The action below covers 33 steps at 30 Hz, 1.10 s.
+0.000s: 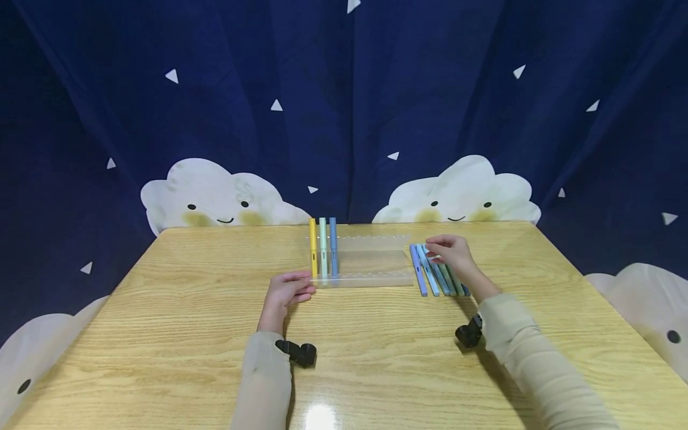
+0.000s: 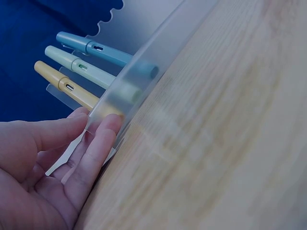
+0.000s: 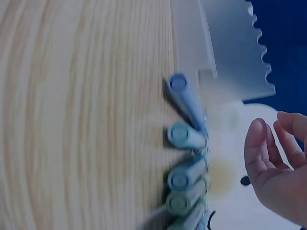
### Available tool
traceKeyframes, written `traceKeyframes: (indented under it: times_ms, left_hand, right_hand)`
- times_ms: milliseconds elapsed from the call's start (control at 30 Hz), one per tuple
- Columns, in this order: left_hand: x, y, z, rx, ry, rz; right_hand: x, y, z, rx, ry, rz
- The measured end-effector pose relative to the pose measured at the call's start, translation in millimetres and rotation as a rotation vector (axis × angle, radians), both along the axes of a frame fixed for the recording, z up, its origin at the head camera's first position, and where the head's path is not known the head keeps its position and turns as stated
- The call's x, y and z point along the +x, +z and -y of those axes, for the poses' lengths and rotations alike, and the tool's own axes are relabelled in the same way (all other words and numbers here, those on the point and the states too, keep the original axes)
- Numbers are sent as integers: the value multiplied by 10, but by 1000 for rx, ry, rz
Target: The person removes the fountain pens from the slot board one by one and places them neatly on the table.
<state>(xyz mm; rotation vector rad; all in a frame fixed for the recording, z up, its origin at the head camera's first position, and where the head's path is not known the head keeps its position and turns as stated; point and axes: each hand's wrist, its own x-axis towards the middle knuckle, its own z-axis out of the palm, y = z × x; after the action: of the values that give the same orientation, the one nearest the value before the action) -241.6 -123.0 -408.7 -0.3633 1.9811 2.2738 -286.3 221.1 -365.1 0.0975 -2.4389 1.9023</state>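
A clear pen rack [image 1: 373, 263] stands on the table, with a yellow pen [image 1: 313, 248], a mint green pen [image 1: 323, 251] and a blue pen [image 1: 334, 248] side by side at its left end. My left hand [image 1: 287, 292] pinches the rack's front left corner between thumb and fingers. To the right of the rack lies a row of several pens, led by a periwinkle pen [image 1: 418, 269] and a light blue pen [image 1: 428, 272]. Over this row hovers my right hand [image 1: 454, 254], fingers loosely bent with a gap to the thumb, nothing visible between them.
The wooden table [image 1: 355, 346] runs up to a dark blue curtain [image 1: 322, 119] printed with white clouds. Scalloped notches line the rack's back edge [image 3: 261, 48]. Each wrist carries a black camera.
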Motion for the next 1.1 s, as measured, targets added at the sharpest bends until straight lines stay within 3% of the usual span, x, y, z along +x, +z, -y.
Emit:
traceKeyframes:
  times_ms: [433, 1100]
  left_hand:
    - [-9, -16, 8, -4, 8, 1]
    - [5, -7, -4, -7, 10, 15]
  right_hand:
    - [-19, -40, 336, -94, 67, -21]
    - [4, -159, 1096, -240, 95, -61]
